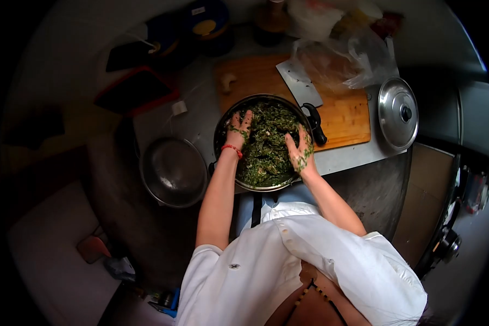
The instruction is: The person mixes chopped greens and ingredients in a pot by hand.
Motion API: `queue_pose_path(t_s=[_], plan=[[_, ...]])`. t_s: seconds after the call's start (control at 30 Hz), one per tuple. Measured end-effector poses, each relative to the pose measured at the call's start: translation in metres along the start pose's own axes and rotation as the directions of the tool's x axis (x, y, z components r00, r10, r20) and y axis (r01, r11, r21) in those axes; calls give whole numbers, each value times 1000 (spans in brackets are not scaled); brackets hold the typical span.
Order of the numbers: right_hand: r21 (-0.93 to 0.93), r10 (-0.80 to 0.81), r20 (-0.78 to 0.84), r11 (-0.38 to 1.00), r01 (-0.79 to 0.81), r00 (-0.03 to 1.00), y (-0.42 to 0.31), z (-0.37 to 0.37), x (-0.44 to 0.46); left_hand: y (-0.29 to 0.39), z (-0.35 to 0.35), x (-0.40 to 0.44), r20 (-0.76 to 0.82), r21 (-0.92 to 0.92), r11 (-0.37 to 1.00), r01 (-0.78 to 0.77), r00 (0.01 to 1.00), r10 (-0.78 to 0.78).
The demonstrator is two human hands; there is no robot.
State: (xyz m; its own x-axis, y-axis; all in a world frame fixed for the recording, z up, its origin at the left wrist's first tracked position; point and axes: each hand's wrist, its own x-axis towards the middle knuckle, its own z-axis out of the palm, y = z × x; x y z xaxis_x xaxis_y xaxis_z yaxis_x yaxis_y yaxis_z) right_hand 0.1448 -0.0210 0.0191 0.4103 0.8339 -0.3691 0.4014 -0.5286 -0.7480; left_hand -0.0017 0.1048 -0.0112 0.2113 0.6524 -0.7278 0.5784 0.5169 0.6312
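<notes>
A round metal pot (266, 189) at the table's front edge holds a large heap of chopped green leaves (269, 136). Inside its left side, my left hand (239, 130) rests on the greens with fingers apart, a red bracelet at the wrist. My right hand (300, 149) is at the pot's right side, thumb and fingers spread against the greens. Bits of green cling to both hands. Some fingertips are partly sunk in the leaves. Neither hand grips anything that shows.
Behind the pot lies a wooden board (345, 117) with a cleaver (299, 81) and a plastic bag (358, 60). An upright-looking metal lid (398, 113) is at the right, a metal bowl (174, 171) at the left. Farther back left is a red-rimmed tray (138, 89).
</notes>
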Motion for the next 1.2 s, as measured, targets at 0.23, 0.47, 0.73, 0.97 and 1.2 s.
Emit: queue_pose_path(t_s=[0.23, 0.47, 0.73, 0.97, 1.2], plan=[[516, 284, 300, 754, -405, 911, -16, 18, 73, 45, -7, 9, 241, -132, 975, 178, 960, -143], [376, -160, 378, 926, 7, 912, -11, 8, 43, -35, -2, 17, 414, -419, 901, -116, 859, 303], [-466, -106, 516, 798, 382, 850, -5, 14, -34, -64, 18, -56, 342, 735, 448, -510, 848, 405], [-675, -167, 634, 355, 646, 755, 30, 53, -3, -81, 39, -14, 326, 872, 377, -312, 945, 30], [-518, 45, 698, 721, 460, 714, -16, 23, 18, -58, 22, -12, 522, 814, 264, -517, 851, 58]])
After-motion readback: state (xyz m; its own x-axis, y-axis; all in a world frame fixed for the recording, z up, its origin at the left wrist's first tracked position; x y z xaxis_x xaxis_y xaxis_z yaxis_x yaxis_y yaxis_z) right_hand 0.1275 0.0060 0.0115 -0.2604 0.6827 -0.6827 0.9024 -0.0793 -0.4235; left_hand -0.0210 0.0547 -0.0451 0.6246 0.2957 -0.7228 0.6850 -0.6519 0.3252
